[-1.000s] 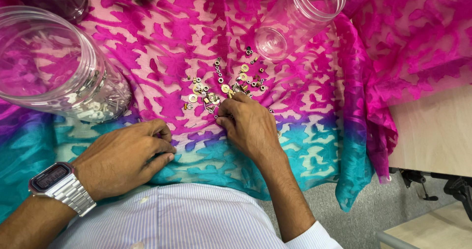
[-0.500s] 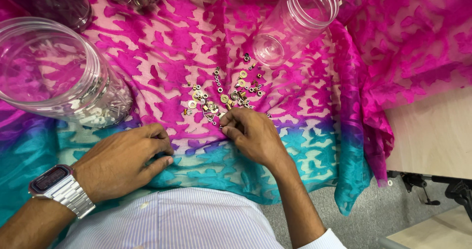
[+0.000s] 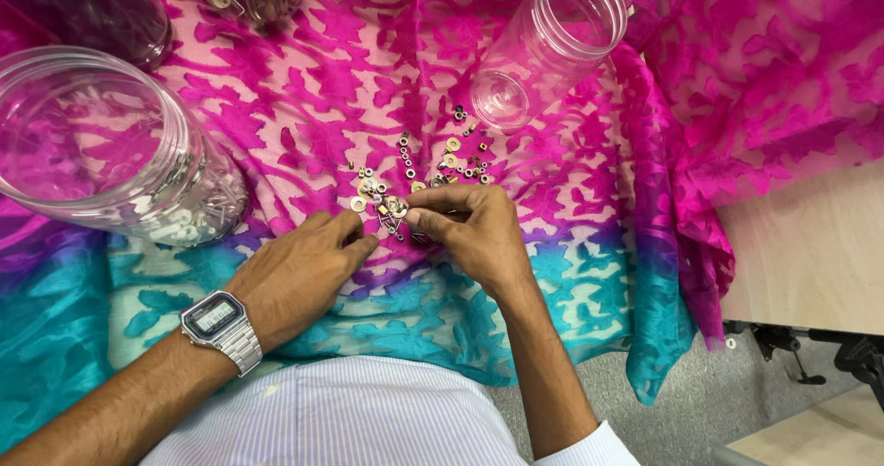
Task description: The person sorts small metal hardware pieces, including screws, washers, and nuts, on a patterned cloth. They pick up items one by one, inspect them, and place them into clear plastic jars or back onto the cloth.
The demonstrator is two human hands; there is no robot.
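Bright, even light; soft shadows, sharp focus, slight edge distortion.

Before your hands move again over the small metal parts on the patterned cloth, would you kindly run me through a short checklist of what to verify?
1. Right hand pinching a small piece at its fingertips: ok.
2. Left hand resting on the pink and turquoise patterned cloth beside the pile: ok.
3. Scattered small metal washers and nuts gathered in one loose cluster: ok.
4. Empty clear plastic jar lying on its side, mouth unobstructed: ok.
5. Large clear jar holding pale parts steady: cannot tell.
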